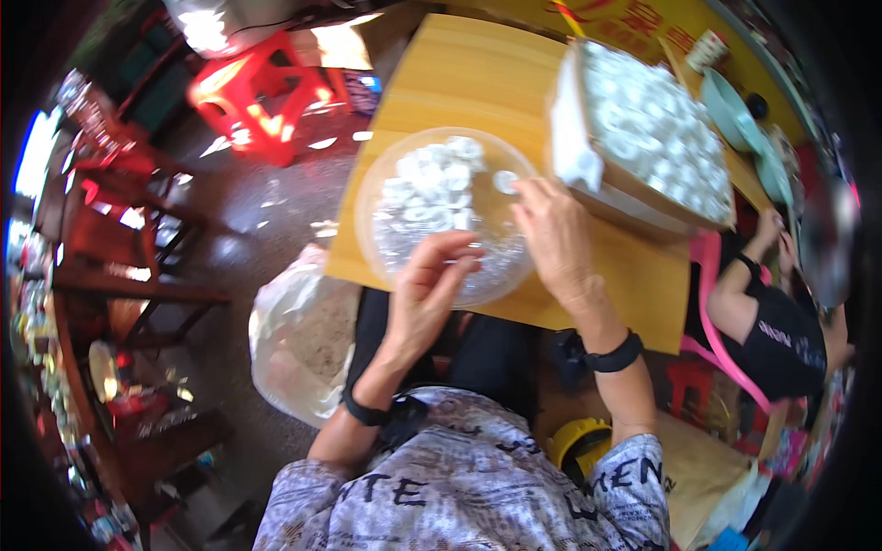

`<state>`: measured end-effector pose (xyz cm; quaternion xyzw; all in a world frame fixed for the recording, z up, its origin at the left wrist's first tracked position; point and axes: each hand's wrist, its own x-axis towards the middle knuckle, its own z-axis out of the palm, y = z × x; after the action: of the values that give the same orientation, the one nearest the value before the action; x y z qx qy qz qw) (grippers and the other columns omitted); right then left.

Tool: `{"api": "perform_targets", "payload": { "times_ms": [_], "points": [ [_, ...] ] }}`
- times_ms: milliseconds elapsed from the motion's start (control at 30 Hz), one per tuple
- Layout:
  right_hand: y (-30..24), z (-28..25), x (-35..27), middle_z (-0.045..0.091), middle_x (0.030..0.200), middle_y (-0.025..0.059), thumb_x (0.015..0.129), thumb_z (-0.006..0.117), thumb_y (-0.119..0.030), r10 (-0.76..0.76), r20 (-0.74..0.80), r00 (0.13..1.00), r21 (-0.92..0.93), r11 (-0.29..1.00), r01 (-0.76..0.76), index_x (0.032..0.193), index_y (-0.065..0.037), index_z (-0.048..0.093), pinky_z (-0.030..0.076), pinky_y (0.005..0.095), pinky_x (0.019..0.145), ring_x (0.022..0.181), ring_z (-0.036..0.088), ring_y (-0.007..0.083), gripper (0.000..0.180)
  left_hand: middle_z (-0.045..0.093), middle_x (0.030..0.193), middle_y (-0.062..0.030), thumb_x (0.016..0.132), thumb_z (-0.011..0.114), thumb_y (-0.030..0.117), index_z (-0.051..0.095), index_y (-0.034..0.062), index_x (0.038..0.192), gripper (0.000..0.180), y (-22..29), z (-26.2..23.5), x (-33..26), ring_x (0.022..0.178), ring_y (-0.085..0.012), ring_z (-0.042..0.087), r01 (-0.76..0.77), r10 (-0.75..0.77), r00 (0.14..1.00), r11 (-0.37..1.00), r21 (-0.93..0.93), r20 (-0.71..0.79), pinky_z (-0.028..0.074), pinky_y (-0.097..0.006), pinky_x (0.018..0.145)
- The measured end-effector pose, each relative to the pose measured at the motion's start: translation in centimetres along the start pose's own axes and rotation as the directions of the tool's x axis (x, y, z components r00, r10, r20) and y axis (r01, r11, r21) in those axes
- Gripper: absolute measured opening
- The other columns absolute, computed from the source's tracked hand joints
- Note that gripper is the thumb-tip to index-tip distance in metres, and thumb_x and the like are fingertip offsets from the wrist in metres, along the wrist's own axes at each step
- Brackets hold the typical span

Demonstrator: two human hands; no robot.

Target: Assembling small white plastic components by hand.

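1. Clear plastic bowl (447,216) of small white pieces (427,188) sits on the yellow wooden table (478,83), near its front edge.
2. Right hand (554,234) over the bowl's right rim, fingertips pinching one white piece (504,181).
3. Left hand (427,294) at the near rim, fingers curled; contents cannot be told.
4. Cardboard box (643,138) of white pieces just right of the bowl.
5. Red stool (262,92) on the floor, far left.

view: head, worn on the head, left of a side-by-side pair | facing: steeply down over own forearms onto a wooden table (478,73) | range: near, clear bowl (447,213) close below, mid-frame | optics: wide fisheye, edges bend, dark rim in the corners | overlap: only one view, nothing shared
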<state>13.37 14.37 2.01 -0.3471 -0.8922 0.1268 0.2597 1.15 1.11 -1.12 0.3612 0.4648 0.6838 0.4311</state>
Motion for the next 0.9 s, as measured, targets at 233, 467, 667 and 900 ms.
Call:
{"api": "perform_targets", "payload": {
  "times_ms": [233, 467, 667, 900],
  "points": [
    [2.3, 2.2, 1.3, 0.06, 0.088, 0.0156, 0.082, 0.057, -0.009, 0.059, 0.042, 0.997, -0.322, 0.946, -0.042, 0.09, -0.003, 0.058, 0.047, 0.0446, 0.064, 0.078, 0.06, 0.0363, 0.01, 0.056, 0.107, -0.0062, 0.089, 0.053, -0.003, 0.055, -0.0004, 0.113, 0.024, -2.7, 0.9, 0.4, 0.1, -0.0128, 0.057, -0.076, 0.082, 0.995, 0.992, -0.102, 0.058, 0.047, -0.026, 0.087],
    [-0.8, -1.0, -0.1, 0.059, 0.075, 0.0021, 0.088, 0.059, -0.01, 0.253, 0.319, 0.913, 0.463, 0.799, -0.384, 0.095, -0.002, 0.063, 0.041, 0.0215, 0.049, 0.066, 0.054, 0.0065, 0.012, 0.056, 0.108, -0.0056, 0.092, 0.054, 0.007, 0.049, 0.0006, 0.121, 0.029, -1.8, 1.4, 1.0, 0.101, -0.0106, 0.055, -0.008, -0.012, 0.997, 0.96, -0.278, -0.073, 0.046, -0.026, 0.089],
    [-2.7, -1.1, -1.2, 0.06, 0.08, -0.003, 0.089, 0.06, -0.015, 0.231, 0.341, 0.911, 0.607, 0.686, -0.401, 0.095, -0.004, 0.064, 0.041, 0.0157, 0.049, 0.068, 0.053, 0.0021, 0.013, 0.055, 0.104, -0.0032, 0.091, 0.058, 0.012, 0.048, 0.0022, 0.118, 0.03, -1.5, 0.4, 1.5, 0.098, -0.0097, 0.055, 0.065, -0.065, 0.998, 0.926, -0.372, 0.012, 0.048, -0.025, 0.085],
    [-2.3, -0.1, -1.2, 0.056, 0.099, 0.0188, 0.078, 0.062, -0.001, 0.087, 0.322, 0.943, 0.183, 0.971, -0.152, 0.109, 0.001, 0.053, 0.043, 0.0406, 0.078, 0.089, 0.055, 0.0327, 0.033, 0.057, 0.101, -0.0009, 0.089, 0.061, 0.011, 0.052, 0.0037, 0.104, 0.019, -1.6, 0.1, 1.0, 0.093, -0.0082, 0.056, -0.01, -0.008, 0.999, 0.888, -0.46, -0.037, 0.047, -0.024, 0.082]
  ]
}}
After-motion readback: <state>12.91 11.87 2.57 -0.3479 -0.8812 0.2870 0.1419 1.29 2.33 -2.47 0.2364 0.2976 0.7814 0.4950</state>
